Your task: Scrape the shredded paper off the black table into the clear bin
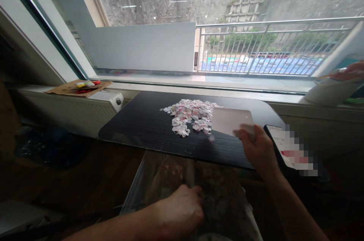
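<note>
Scraps (182, 114) lie on the table (136, 123), left of a card (229, 119) (phone (280, 142), apparently, farther right).

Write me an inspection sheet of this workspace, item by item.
Surface: dark table, grain visible.
Job's things: pale scraps heaped on the table; flat card at the heap's right side, contact unclear; clear plastic below the front edge, box or bag unclear.
Clutter: phone by the table's right edge; cardboard bearing small items on the radiator.
Grips: right grip holds the card; left grip low in front, hold unclear.
Cables: nothing seen.
Surroundings: window behind, railing outside.
</note>
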Motion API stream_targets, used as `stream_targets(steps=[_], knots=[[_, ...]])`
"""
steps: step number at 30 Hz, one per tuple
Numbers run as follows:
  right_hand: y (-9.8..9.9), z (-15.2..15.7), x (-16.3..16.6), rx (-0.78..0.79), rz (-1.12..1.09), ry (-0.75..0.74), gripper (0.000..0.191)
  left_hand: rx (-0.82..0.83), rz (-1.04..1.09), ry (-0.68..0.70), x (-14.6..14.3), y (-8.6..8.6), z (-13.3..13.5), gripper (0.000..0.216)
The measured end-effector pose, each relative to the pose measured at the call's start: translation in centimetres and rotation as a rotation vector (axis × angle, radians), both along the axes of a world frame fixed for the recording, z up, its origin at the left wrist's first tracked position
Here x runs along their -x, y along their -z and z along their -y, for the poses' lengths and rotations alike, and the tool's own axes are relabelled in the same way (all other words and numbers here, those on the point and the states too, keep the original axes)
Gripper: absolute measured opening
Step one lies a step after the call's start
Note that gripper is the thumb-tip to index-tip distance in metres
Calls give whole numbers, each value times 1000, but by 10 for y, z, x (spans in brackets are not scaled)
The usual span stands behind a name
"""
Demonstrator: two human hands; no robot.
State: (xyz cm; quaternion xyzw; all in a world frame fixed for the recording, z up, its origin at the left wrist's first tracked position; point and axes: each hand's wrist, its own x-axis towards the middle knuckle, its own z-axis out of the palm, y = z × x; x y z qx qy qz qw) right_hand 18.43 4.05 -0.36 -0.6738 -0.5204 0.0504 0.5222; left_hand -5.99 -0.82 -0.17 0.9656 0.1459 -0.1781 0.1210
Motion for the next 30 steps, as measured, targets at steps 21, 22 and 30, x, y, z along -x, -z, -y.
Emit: stream_targets(steps=[21,22,30], knots=[[-13,9,-10,14,214,53,27,7,45,-23,3,5,0,13],[-14,8,-9,7,203,48,27,10,36,-18,2,4,0,13],[-11,0,-12,54,201,33,25,-7,52,-30,1,5,1,15]])
